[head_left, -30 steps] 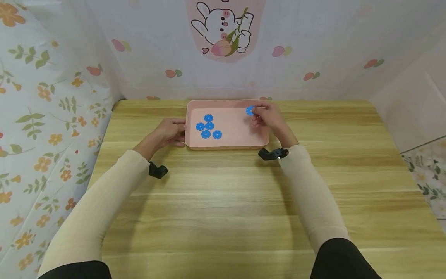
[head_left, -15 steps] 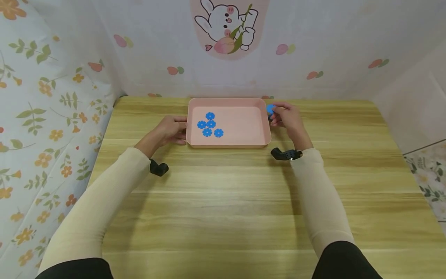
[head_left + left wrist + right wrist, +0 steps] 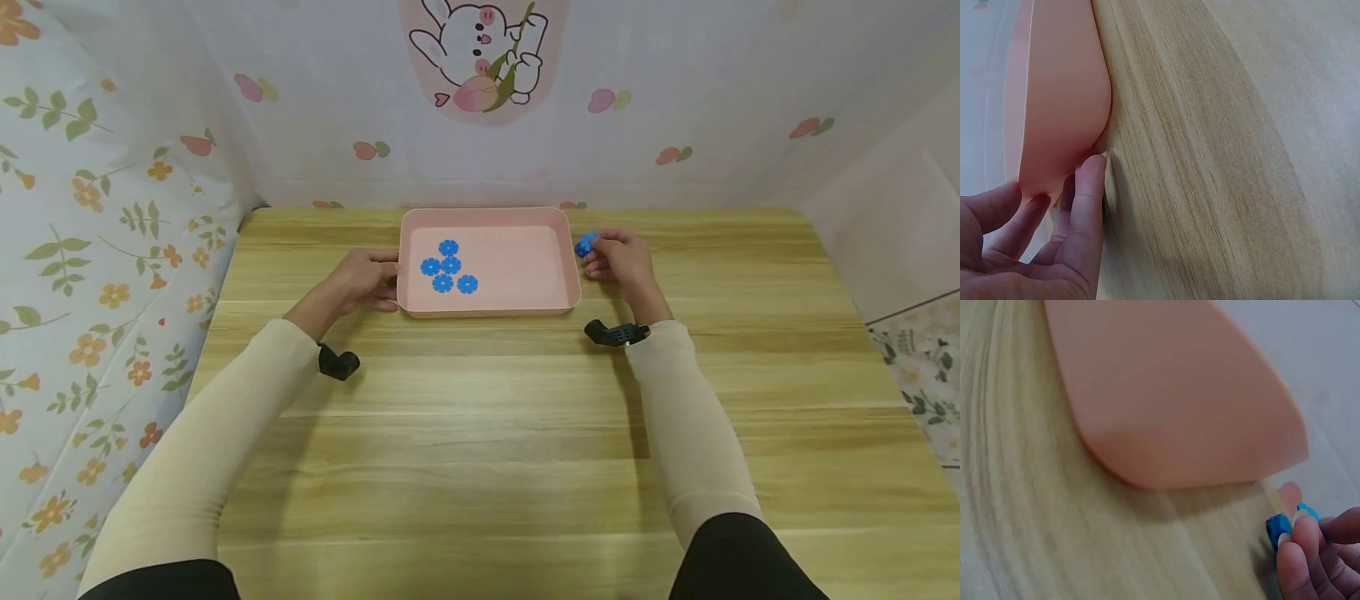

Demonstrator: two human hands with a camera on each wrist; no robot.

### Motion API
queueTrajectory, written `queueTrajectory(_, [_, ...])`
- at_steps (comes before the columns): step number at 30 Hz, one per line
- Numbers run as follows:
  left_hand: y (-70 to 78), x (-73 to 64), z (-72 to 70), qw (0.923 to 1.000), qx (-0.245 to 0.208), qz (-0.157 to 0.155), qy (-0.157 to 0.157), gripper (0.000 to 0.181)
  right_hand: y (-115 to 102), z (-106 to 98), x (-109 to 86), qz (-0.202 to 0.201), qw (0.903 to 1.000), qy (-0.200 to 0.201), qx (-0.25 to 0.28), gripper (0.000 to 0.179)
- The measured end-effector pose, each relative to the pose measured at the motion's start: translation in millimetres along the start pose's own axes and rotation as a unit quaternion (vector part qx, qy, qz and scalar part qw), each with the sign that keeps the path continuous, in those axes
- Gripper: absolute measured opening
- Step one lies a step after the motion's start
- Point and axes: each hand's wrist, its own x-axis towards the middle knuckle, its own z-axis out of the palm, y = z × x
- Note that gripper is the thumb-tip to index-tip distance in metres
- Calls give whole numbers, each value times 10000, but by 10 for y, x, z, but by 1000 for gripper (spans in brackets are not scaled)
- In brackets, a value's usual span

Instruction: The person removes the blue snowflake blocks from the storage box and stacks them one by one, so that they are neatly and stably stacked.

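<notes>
Pinching blue piece (image 3: 588,239) in right hand (image 3: 626,265), thumb and fingers narrow on it, just off right end of pink tray (image 3: 517,268). Darker blue bit (image 3: 1277,528) right by same fingertips, can't tell if it's joined on. Left hand (image 3: 360,279) holding tray's left end, thumb at rim, fingers against outer wall. Five blue discs (image 3: 454,266) clustered in tray's left part. Tray's on far side of wood table (image 3: 465,400).

Room to pass lies across the near bench (image 3: 465,433) between the sleeves (image 3: 693,425). The pink tray (image 3: 517,267) blocks low travel; the left hand (image 3: 360,279) and right hand (image 3: 624,262) obstruct its ends, a patterned sheet (image 3: 540,179) its far side.
</notes>
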Motion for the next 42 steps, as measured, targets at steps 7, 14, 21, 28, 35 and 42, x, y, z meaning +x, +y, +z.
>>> queueTrajectory(7, [3,1,-3,10000,-7,0,-33,46,39,-3,18,-9,9998,40,-185,31])
queueTrajectory(14, [14,-9,-13,10000,5,28,21,45,34,0,44,-44,9996,41,-277,38])
queueTrajectory(21, [23,-12,-25,10000,-29,34,-5,45,35,-1,91,52,9989,128,-443,39])
queueTrajectory(28, [30,-12,-24,9999,-93,117,-50,45,13,9,74,30,9984,162,-546,38])
queueTrajectory(35, [15,-1,-15,9999,-30,99,-37,45,7,-12,43,59,9962,171,-857,39])
queueTrajectory(42, [-11,4,-11,10000,14,71,-17,44,-57,-28,23,15,9942,183,-1059,41])
